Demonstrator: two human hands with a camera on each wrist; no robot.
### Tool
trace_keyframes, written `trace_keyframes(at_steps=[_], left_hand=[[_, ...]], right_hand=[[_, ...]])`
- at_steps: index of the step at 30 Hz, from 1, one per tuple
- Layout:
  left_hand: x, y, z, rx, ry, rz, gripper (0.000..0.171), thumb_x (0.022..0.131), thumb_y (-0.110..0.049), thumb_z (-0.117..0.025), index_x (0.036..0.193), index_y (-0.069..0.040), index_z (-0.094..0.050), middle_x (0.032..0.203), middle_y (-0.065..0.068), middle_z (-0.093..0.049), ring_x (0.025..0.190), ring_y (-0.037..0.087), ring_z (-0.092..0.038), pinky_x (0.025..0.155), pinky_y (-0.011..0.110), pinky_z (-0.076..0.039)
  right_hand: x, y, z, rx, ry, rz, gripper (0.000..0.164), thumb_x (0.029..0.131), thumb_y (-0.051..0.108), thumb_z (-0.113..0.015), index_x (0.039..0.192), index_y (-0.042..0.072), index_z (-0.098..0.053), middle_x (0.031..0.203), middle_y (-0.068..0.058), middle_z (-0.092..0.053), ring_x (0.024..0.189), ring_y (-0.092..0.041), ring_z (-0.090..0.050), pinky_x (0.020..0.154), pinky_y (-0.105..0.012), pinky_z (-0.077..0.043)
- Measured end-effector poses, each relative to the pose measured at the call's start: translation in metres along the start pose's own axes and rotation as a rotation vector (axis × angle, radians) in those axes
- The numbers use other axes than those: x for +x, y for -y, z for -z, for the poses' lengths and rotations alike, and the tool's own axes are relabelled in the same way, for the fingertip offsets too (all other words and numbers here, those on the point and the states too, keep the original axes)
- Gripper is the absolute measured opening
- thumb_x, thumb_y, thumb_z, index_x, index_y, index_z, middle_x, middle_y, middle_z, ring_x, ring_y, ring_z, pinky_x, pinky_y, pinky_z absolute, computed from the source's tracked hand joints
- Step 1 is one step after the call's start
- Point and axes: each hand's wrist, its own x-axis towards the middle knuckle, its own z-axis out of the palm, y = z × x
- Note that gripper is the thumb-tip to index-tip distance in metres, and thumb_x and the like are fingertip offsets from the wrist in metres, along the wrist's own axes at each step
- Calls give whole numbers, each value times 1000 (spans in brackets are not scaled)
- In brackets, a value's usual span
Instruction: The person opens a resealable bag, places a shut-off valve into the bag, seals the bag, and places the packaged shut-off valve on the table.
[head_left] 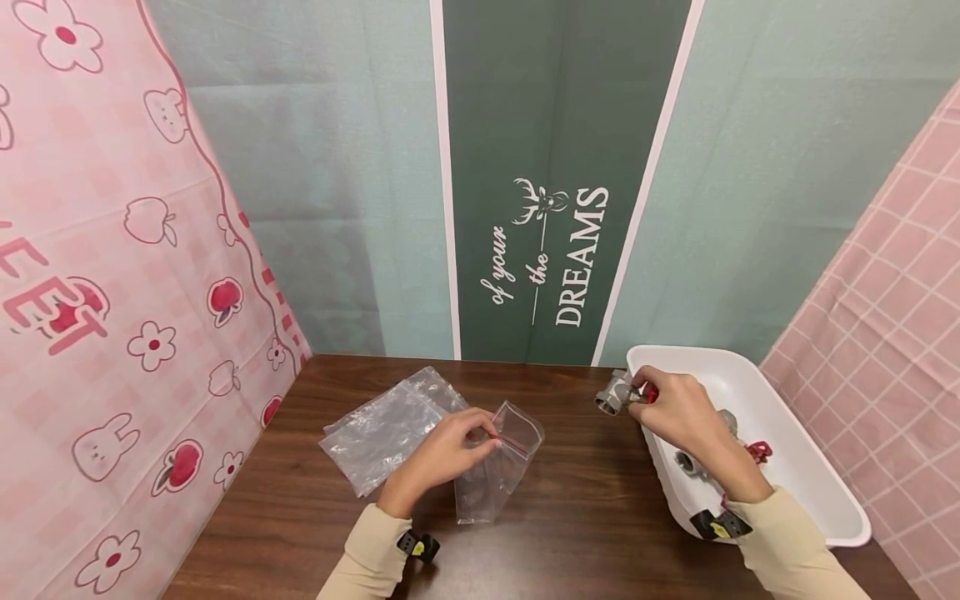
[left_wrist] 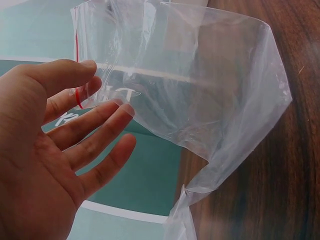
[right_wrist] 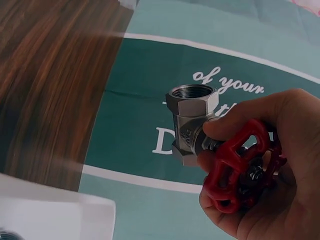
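Observation:
My left hand (head_left: 442,450) pinches a clear zip bag (head_left: 480,492) near its red-striped top, between thumb and index finger. In the left wrist view the bag (left_wrist: 170,85) hangs spread out, its lower part twisted, and the other fingers lie loosely extended beside it. Over the near-left rim of the white tray, my right hand (head_left: 684,415) holds a metal gate valve (head_left: 615,393). The right wrist view shows its threaded opening (right_wrist: 192,92) and red handwheel (right_wrist: 225,175), with thumb and fingers curled about the wheel and neck.
More clear bags (head_left: 386,429) lie flat in a pile on the brown wooden table (head_left: 592,517), left of the held bag. The white tray (head_left: 817,492) at the right contains more valves (head_left: 688,463), one with a red handle (head_left: 759,452). Curtains (head_left: 360,208) stand behind the table.

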Motion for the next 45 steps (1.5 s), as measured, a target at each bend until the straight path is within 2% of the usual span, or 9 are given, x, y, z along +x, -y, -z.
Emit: trace_keyframes(at_steps=[9, 20, 29, 36, 45], left_hand=[[0, 0, -2, -5, 0, -15, 9, 100, -18, -76, 96, -11, -72, 128, 15, -75, 104, 33, -72, 91, 43, -61], [2, 0, -4, 19, -6, -23, 8, 99, -17, -77, 96, -12, -72, 128, 12, -75, 105, 23, -71, 92, 42, -61], [2, 0, -4, 22, -2, -27, 7, 100, -17, -76, 97, -13, -72, 129, 11, -75, 109, 22, -71, 92, 42, -62], [4, -3, -4, 19, 17, 5, 6, 100, -18, -76, 100, -13, -73, 131, 8, -75, 111, 21, -71, 95, 41, -61], [4, -8, -5, 15, 16, -5, 7, 100, -20, -76, 101, -13, -74, 118, 4, -78, 107, 24, -73, 94, 43, -61]], right_hand=[[-2, 8, 1, 4, -34, 48, 21, 77, 11, -77, 98, 9, -73, 66, 2, -57, 61, -17, -48, 56, -32, -36], [-3, 20, 1, 12, -45, 83, 18, 78, 9, -78, 95, 8, -73, 66, 3, -57, 61, -15, -48, 55, -30, -36], [-6, 32, 2, 52, -37, 120, 19, 78, 8, -78, 97, 8, -74, 69, 4, -59, 62, -13, -49, 56, -29, -38], [-8, 42, -2, 72, -29, 135, 20, 76, 8, -80, 95, 11, -75, 68, 6, -59, 63, -11, -49, 58, -29, -39], [-9, 50, -7, 82, -32, 166, 21, 75, 6, -79, 94, 14, -74, 67, 8, -59, 61, -8, -49, 58, -29, -40]])
